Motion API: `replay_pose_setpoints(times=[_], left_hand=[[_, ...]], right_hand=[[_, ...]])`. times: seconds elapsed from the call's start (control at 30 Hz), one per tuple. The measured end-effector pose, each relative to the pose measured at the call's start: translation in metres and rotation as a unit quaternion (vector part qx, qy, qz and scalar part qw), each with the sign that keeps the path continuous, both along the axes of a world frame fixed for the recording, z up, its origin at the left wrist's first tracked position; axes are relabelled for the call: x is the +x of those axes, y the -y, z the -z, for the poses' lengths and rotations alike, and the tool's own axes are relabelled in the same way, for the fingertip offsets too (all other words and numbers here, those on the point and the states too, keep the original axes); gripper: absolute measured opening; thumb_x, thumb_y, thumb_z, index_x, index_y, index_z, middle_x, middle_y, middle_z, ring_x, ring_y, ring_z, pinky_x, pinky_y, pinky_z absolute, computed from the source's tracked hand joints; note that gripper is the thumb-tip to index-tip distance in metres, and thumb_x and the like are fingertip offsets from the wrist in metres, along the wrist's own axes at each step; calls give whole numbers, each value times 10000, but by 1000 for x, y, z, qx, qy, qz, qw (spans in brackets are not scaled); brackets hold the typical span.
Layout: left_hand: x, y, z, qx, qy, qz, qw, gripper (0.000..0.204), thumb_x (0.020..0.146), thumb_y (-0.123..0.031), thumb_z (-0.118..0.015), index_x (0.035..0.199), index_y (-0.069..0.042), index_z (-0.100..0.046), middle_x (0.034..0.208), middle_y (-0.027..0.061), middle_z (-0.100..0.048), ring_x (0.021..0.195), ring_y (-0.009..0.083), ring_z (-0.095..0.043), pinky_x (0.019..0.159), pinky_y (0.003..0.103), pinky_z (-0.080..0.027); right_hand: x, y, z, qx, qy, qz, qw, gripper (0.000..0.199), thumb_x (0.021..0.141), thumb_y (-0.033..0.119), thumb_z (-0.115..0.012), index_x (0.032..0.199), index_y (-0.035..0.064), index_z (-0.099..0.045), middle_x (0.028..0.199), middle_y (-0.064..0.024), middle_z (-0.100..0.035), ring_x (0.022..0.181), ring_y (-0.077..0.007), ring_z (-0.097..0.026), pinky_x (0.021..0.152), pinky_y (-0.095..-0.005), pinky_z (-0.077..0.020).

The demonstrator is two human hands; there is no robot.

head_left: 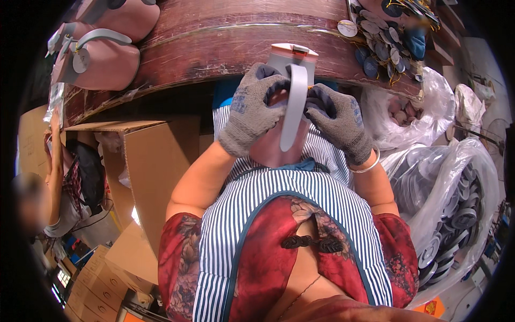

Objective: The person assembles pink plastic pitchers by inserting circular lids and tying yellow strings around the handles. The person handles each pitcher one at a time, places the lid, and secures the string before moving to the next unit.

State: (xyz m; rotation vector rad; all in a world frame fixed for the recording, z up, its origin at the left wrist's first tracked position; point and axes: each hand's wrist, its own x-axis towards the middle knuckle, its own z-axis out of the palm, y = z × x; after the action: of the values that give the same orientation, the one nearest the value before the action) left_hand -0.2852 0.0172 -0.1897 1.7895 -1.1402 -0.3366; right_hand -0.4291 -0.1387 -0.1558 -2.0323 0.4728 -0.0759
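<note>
A pink jug with a grey handle and a white lid with a red-orange edge rests against my striped apron, handle facing me. My left hand, in a grey knitted glove, curls round the jug's upper left side, its fingertips close to the handle. On the other side my right hand, gloved alike, has its fingers pinched together beside the handle. A tiny yellow-orange bit shows above those fingers; what they hold is hidden.
Several pink jugs, one with a round tag, stand at the table's left. Round tags with yellow strings lie far right. Plastic bags of grey parts and pinkish parts stand right. An open cardboard box and a co-worker are left.
</note>
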Motion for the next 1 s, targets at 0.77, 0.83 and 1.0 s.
replay_pose_setpoints(times=[0.77, 0.83, 1.0], left_hand=[[54, 10, -66, 21, -137, 31, 990, 449, 769, -66, -796, 1204, -32, -691, 1103, 107, -691, 944, 230, -674, 862, 321, -532], [77, 16, -87, 41, 59, 192, 979, 352, 818, -11, -699, 1167, -58, -717, 960, 123, -690, 842, 228, -674, 732, 323, -538], [102, 4, -117, 129, 183, 278, 934, 331, 709, 36, -676, 1029, -33, -724, 876, 162, -653, 751, 318, -647, 656, 365, -513]], right_hand=[[64, 29, -14, -120, 362, 6, 924, 615, 793, 139, -807, 1348, 59, -555, 1280, -148, -610, 1189, -314, -603, 976, -401, -518], [68, 28, 12, -85, 372, -21, 924, 688, 787, 423, -760, 1351, 82, -561, 1303, -165, -595, 1190, -350, -584, 996, -436, -471], [74, -10, 15, -72, 360, -25, 930, 684, 775, 435, -753, 1381, 186, -557, 1248, -108, -614, 1069, -331, -637, 874, -452, -515]])
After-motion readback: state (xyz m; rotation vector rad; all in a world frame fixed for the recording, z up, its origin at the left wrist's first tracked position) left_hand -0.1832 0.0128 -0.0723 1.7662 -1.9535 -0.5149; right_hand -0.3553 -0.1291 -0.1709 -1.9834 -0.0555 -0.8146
